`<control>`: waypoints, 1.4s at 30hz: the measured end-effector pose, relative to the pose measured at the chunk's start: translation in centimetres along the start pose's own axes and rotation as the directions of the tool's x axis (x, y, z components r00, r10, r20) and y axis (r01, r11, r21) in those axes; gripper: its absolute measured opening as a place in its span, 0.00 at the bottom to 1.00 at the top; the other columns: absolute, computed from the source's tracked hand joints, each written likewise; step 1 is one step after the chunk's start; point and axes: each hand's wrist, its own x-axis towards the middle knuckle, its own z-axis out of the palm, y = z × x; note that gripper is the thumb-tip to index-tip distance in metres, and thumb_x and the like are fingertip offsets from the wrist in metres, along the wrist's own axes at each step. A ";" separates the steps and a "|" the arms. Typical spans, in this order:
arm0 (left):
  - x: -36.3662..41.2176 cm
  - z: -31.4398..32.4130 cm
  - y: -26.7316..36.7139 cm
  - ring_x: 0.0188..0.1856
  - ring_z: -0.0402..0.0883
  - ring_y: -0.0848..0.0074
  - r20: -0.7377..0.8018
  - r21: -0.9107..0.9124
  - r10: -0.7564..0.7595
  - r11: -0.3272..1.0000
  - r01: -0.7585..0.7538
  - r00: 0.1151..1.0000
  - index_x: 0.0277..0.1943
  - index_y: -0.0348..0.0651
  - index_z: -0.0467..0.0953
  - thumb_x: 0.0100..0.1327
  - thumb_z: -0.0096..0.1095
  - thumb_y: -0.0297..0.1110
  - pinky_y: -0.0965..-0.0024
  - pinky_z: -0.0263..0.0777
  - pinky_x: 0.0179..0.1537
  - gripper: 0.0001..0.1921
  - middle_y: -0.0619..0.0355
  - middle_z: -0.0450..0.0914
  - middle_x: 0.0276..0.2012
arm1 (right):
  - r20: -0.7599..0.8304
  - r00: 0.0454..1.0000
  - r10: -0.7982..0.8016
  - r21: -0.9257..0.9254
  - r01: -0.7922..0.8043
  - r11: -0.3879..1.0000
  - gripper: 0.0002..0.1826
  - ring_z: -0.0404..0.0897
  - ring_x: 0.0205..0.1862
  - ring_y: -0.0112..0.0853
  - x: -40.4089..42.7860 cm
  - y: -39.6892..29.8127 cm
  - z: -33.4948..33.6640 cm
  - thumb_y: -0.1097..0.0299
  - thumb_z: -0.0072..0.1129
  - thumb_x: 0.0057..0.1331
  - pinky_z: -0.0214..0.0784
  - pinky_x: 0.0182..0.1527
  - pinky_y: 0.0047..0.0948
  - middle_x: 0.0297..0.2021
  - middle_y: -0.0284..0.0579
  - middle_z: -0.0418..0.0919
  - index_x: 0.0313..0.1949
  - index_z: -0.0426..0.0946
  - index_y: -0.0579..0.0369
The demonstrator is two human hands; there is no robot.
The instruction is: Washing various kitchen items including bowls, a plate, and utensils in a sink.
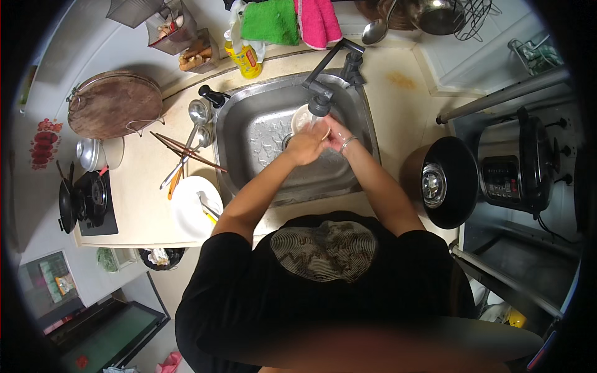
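Note:
A small pale bowl is held tilted over the stainless steel sink, beneath the black tap. Water runs from the spout onto the bowl and my fingers. My right hand, with a bracelet at its wrist, grips the bowl's right side. Reaching across the bowl's near rim, my left hand has its blurred fingers inside the bowl; whether they grip anything is hidden. Droplets and wet streaks cover the sink bottom left of the bowl.
Left of the sink lie metal ladles, wooden chopsticks and a white plate with utensils on it. A yellow bottle stands behind the sink. A dark pot and an electric cooker are on the right.

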 end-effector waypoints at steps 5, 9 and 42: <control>-2.1 -2.9 -3.5 0.66 0.50 0.54 0.306 0.343 0.124 0.911 -0.231 0.944 0.63 0.32 0.52 0.56 0.54 0.46 0.60 0.45 0.65 0.37 0.36 0.49 0.64 | 0.043 0.998 -0.047 -0.054 0.049 0.997 0.26 0.72 0.51 0.38 -0.4 0.2 2.4 0.52 0.50 0.63 0.71 0.43 0.51 0.52 0.41 0.67 0.58 0.59 0.42; 1.0 -4.4 1.4 0.59 0.65 0.54 0.464 -0.041 -0.126 0.986 0.163 0.877 0.61 0.32 0.55 0.47 0.63 0.35 0.61 0.55 0.61 0.38 0.40 0.68 0.54 | 0.016 0.992 -0.128 0.028 0.128 0.991 0.19 0.75 0.46 0.37 1.8 0.8 1.2 0.59 0.48 0.63 0.73 0.41 0.44 0.47 0.41 0.72 0.53 0.64 0.47; -0.3 -3.1 -3.1 0.58 0.66 0.57 0.027 0.224 0.190 0.956 -0.191 0.981 0.60 0.30 0.53 0.41 0.63 0.30 0.64 0.54 0.62 0.41 0.41 0.73 0.48 | -0.141 0.987 -0.082 0.065 0.092 0.994 0.17 0.79 0.38 0.36 2.2 1.2 3.6 0.62 0.49 0.59 0.75 0.35 0.40 0.40 0.43 0.75 0.47 0.70 0.51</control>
